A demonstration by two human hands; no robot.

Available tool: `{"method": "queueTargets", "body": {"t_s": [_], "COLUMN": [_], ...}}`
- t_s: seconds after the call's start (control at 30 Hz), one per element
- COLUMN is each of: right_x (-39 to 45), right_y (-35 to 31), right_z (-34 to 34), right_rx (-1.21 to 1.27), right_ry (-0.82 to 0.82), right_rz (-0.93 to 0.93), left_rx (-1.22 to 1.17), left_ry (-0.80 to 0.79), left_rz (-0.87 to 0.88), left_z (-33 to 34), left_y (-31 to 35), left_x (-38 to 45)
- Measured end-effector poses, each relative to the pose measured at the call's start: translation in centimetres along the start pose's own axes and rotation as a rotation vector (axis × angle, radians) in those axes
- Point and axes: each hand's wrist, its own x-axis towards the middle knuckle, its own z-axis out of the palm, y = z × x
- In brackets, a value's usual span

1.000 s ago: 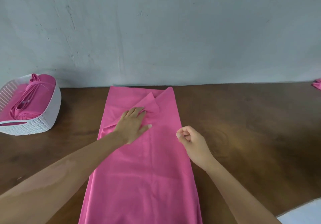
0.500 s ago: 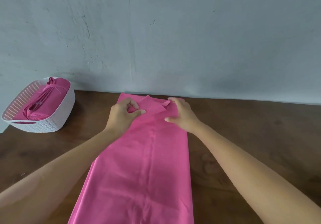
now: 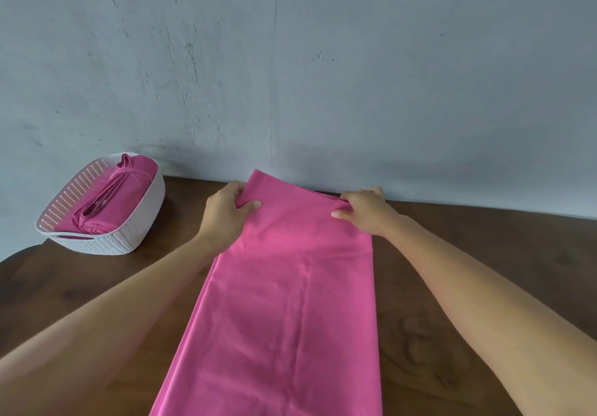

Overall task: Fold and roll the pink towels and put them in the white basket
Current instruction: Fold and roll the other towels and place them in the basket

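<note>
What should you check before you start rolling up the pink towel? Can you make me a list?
1. Left hand grips the far end of the towel: ok.
2. Right hand grips the other corner: ok.
3. Towel lies flat on the table: ok, one faint crease.
4. Far edge even: not ok, the left corner sticks up.
5. Room left in the basket beside the rolled towel: cannot tell.

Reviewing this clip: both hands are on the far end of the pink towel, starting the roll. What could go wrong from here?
1. The left hand and right hand grip the far edge of the pink towel at uneven heights, with the left corner raised, so the roll may start skewed.
2. The towel's near end runs out of view, so it may drag or bunch unseen.
3. The white basket already holds a rolled towel, so a loose roll may fit poorly.
</note>
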Motion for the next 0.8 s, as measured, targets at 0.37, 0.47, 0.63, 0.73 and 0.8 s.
{"method": "queueTargets", "body": {"t_s": [0.37,0.47,0.63,0.73,0.8], "right_x": [0.1,0.6,1.6,1.8,1.7], "right_y": [2.3,2.3,2.0,2.1,2.2], "right_z": [1.2,1.6,1.8,1.8,1.7], "right_rx": [-0.004,0.016,0.020,0.006,0.011], "right_ry": [0.127,0.148,0.157,0.167,0.177], "right_rz": [0.053,0.062,0.040,0.029,0.025], "left_rx": [0.155,0.188,0.416,0.482,0.501], "left_ry": [-0.092,-0.099,-0.302,-0.449,-0.489], "left_rz": [-0.158,-0.156,0.191,0.317,0.336], "left_z": [3.4,4.5,5.5,6.7,7.5], "left_y": [-3.5,-3.7,-2.1,-1.3,-1.0], "left_x": [6.0,6.3,7.5,8.6,9.1]}}
